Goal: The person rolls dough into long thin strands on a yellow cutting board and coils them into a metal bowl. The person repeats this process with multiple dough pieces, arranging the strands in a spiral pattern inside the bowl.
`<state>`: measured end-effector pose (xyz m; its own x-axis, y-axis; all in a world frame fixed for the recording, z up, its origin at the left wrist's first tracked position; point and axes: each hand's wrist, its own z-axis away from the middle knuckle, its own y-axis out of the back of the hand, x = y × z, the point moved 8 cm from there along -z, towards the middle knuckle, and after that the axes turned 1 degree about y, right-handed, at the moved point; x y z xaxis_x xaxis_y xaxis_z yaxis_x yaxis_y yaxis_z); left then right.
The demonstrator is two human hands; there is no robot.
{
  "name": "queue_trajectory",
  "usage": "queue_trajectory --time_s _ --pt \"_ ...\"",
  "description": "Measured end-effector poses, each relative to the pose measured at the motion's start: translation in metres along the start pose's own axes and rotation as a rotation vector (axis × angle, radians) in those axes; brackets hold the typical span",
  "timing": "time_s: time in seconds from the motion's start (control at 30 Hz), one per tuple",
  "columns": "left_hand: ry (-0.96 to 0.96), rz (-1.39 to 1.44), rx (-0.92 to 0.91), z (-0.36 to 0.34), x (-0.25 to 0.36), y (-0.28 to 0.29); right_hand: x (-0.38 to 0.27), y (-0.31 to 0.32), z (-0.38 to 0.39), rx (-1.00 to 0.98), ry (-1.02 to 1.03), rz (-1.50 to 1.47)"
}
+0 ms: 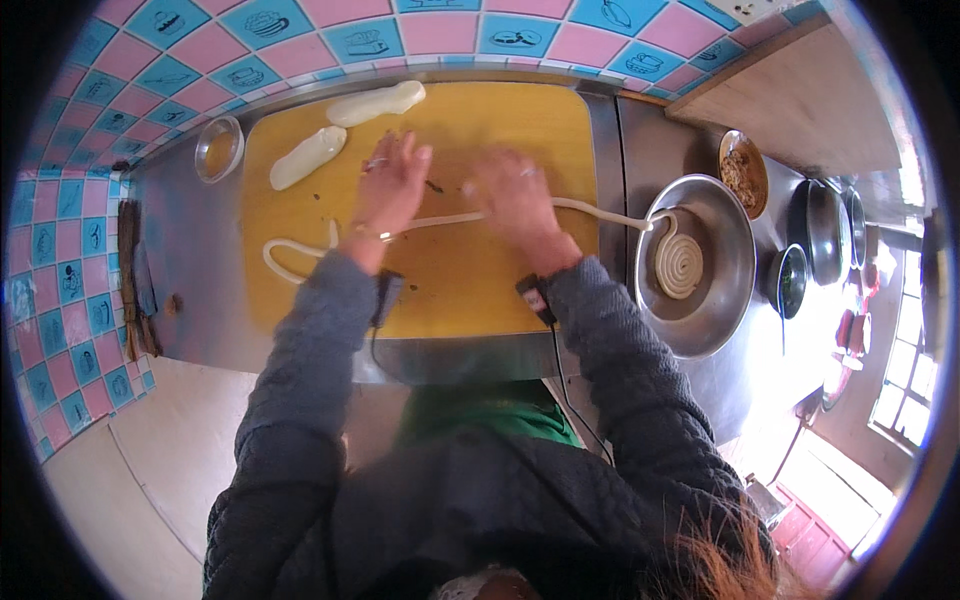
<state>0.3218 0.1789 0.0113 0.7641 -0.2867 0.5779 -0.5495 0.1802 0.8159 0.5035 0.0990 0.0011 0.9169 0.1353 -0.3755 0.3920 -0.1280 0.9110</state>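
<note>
A long white dough rope (445, 220) crosses the yellow board (470, 300). My left hand (395, 190), fingers stretched out, lies over the rope left of the middle. Over the rope farther right is my right hand (513, 195), blurred by motion, its fingers seemingly laid out flat. Beyond my left wrist the rope bends into a loop. Its other end runs off the board into a steel basin (745, 285), where a flat dough coil (680, 267) lies. Two thick white dough pieces (308, 158) rest at the board's far left.
A small clear bowl (218, 149) of yellowish liquid stands left of the board. On the right are a dish of brown food (742, 175), a dark bowl with greens (790, 281) and larger metal bowls (826, 232). A tiled wall (440, 35) borders the counter; cables hang from both wrists.
</note>
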Motion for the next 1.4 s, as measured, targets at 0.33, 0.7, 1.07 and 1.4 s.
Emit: queue_trajectory --time_s 0.33,0.7,1.07,1.4 --pt "-0.298 -0.264 -0.044 0.171 -0.070 0.081 -0.046 0.015 0.038 -0.145 0.363 0.003" --pt "-0.265 0.018 0.058 0.165 -0.072 0.056 0.079 0.088 0.008 -0.180 -0.121 -0.494" --pt "-0.342 -0.088 -0.127 0.130 -0.020 0.048 -0.093 -0.018 -0.012 0.001 0.285 0.034" --pt "-0.384 -0.278 -0.352 0.167 -0.078 0.061 0.076 0.015 0.137 0.428 -0.728 -0.604"
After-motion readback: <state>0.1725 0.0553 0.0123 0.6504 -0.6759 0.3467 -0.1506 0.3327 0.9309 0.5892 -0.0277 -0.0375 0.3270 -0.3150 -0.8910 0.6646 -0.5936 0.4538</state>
